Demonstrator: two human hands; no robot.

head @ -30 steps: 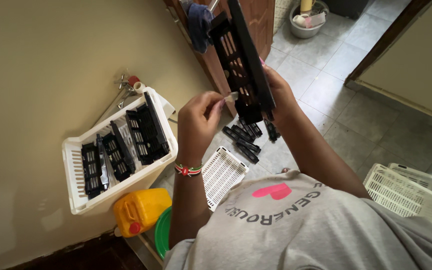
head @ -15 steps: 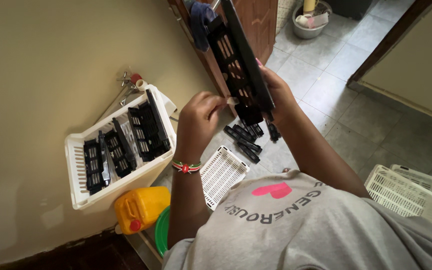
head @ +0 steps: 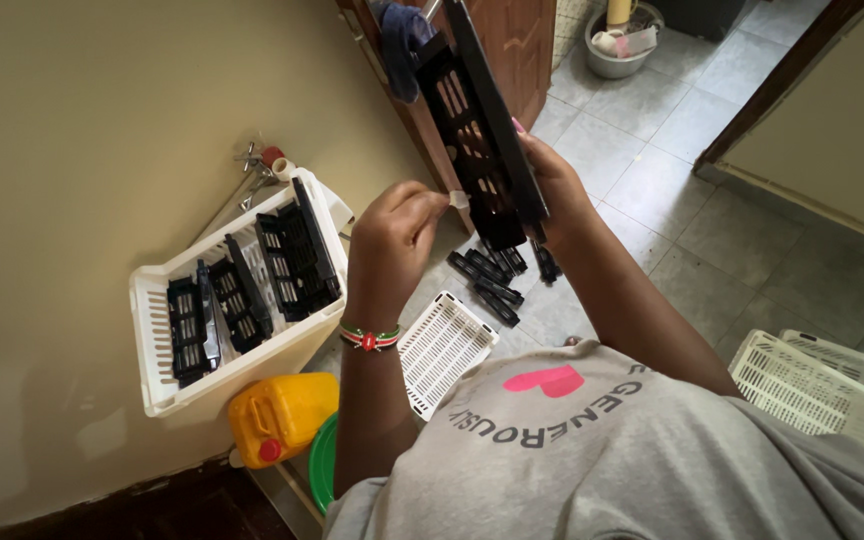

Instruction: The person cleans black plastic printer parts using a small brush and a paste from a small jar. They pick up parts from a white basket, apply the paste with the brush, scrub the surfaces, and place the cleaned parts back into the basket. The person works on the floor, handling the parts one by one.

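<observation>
Two hands work on a black slotted panel held up over a tiled floor.

The right hand (head: 552, 185) is wrapped around the lower edge of the black slotted panel (head: 477, 130), whose long axis runs from about 11 o'clock at its top to 5 o'clock at its base, the slotted face turned toward 8 o'clock. The left hand (head: 397, 235) has its fingers pinched shut on a small white piece (head: 459, 199) touching the panel's face. At 8 o'clock stands a white basket (head: 157, 385) holding more black parts; loose black strips (head: 487, 280) lie at 6 o'clock below the panel, beside a white grid panel (head: 442, 350).
</observation>
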